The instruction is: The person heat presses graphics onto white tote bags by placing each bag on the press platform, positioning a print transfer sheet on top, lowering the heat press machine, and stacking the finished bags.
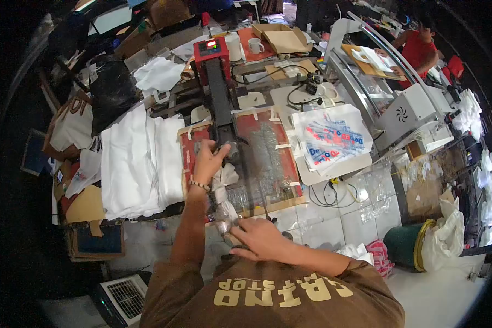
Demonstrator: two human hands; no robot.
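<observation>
A press-like machine with a red control box (210, 49) and a long black arm (217, 98) stands over a red, tape-edged board (281, 164). My left hand (209, 161) is on the arm's near end, its fingers bent around a greyish part I cannot make out. From there a handle (222, 199) wrapped in whitish cloth runs toward me. My right hand (259, 239) closes on the handle's near end, partly hiding it. Part of the machine over the board is blurred.
White fabric stacks (142, 161) lie left of the board. Printed white bags (333, 136) rest on a pale board at right. Beyond stands a white-framed machine (404, 115), with a person in red (418, 52) behind it. A green bin (407, 246) and cables (333, 194) are lower right.
</observation>
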